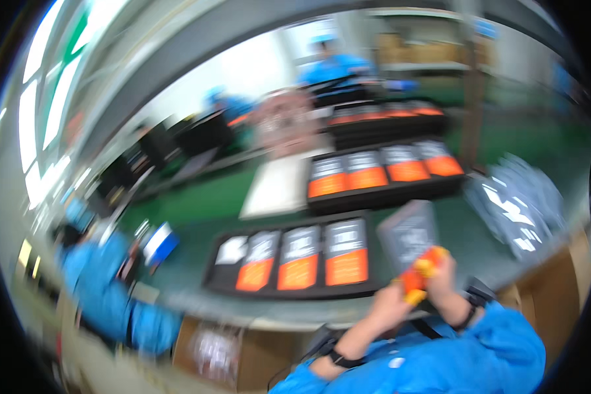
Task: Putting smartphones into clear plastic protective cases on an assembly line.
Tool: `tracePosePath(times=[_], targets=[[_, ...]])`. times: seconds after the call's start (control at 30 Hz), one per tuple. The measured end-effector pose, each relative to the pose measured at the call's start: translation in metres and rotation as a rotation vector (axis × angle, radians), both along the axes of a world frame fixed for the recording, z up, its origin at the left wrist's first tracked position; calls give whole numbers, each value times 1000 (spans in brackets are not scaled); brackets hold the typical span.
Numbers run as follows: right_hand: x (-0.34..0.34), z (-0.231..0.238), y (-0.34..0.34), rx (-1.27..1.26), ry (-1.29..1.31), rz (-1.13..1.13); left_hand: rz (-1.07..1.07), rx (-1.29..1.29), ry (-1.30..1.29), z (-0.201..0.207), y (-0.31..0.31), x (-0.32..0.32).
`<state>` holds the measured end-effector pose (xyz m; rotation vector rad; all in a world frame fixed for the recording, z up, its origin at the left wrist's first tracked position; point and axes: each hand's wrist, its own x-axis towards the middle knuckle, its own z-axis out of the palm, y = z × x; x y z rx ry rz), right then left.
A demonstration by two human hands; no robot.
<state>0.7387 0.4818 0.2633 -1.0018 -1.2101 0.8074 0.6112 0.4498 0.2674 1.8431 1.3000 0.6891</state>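
In front of me, at the table's near edge, my left hand and my right hand close together on the lower end of a flat packet. Its upper part is grey with pale print and stands tilted away from me; orange shows between my fingers. Yellow coverings sit on several fingertips. Motion blurs the details of the grip. Just left of the packet lies a black foam tray with several grey-and-orange packets in a row. One slot at its left end holds something white.
Stacked black trays with similar packets stand behind. A heap of clear plastic sleeves lies at the right. Cardboard boxes sit below the table edge. A co-worker in blue is at the left; others work across the green table.
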Motion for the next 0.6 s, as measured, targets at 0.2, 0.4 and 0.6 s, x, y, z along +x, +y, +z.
tracePosePath(times=[0.2,0.4,0.6], targets=[[25,-27,-3,-82,93,-18,118,275,-199,-69,17,30],[38,-42,-11,-142,335,27,-17,-415,-637,-23,-3,36],[31,-51,-12,156,198,232,63,-37,-433,-34,9,27]])
